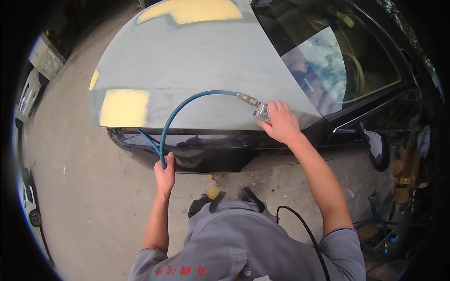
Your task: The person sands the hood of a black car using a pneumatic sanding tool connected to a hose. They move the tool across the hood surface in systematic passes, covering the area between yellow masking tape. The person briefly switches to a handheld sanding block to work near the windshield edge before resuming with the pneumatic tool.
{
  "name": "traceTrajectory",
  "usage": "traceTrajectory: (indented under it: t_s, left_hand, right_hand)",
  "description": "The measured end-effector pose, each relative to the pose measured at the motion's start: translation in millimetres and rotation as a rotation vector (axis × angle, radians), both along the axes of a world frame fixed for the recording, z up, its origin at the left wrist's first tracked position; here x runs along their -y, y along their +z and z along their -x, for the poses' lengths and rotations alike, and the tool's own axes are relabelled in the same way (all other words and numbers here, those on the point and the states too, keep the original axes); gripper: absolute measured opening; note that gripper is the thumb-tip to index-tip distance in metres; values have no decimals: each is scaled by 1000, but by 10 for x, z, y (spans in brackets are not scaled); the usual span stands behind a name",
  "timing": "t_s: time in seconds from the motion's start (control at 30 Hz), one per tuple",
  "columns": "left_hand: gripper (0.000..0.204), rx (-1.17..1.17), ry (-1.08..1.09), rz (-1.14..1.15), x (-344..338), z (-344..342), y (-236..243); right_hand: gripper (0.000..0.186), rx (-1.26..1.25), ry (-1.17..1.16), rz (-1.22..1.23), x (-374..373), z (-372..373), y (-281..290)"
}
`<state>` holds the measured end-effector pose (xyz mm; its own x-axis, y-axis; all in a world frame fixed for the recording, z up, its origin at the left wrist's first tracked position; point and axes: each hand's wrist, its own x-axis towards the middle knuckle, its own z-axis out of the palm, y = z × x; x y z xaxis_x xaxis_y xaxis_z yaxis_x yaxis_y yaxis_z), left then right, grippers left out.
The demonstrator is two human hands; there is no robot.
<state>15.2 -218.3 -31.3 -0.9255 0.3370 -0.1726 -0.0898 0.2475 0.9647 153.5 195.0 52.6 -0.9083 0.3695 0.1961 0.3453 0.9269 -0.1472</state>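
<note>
While the left hand (164, 175) is curled round a bend of the blue hose (211, 92), its thumb pointing up beside the black fender (206, 154), the right hand (283, 124) is wrapped over a small metal tool (262, 113) at the hose's other end. That tool sits above the near edge of the grey hood (206, 56), toward the windshield (323, 65); whether it touches the panel cannot be told. A metal coupling (247, 99) joins it to the hose, which arches over the hood and comes down to the left hand, with another length running from there to the fender's upper edge. Yellow patches lie on the hood, one at its near front corner (124, 107) and another along the far side (201, 10), both apart from the tool. The step in hand looks like steering the tool over the hood with the hose held in check. The next move probably calls for a steady right grip and enough slack from the left, so that the hose neither tugs the tool nor drags across the patches.
</note>
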Motion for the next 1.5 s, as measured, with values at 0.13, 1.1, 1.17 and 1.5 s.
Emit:
traceTrajectory:
  t_s: [0.13,1.1,1.17,1.5]
  left_hand:
    - [50,-13,-101,18,-33,287,184]
    - [45,58,-736,-85,829,1407,713]
    - [43,7,-769,-38,733,1459,771]
    - [37,-37,-798,-94,99,1499,852]
  right_hand:
    - [53,-107,-67,15,142,52,-204]
    - [50,-588,-705,3,2370,1522,-606]
    - [54,-576,-756,5,2104,1248,-630]
    - [52,-435,-874,45,964,457,-505]
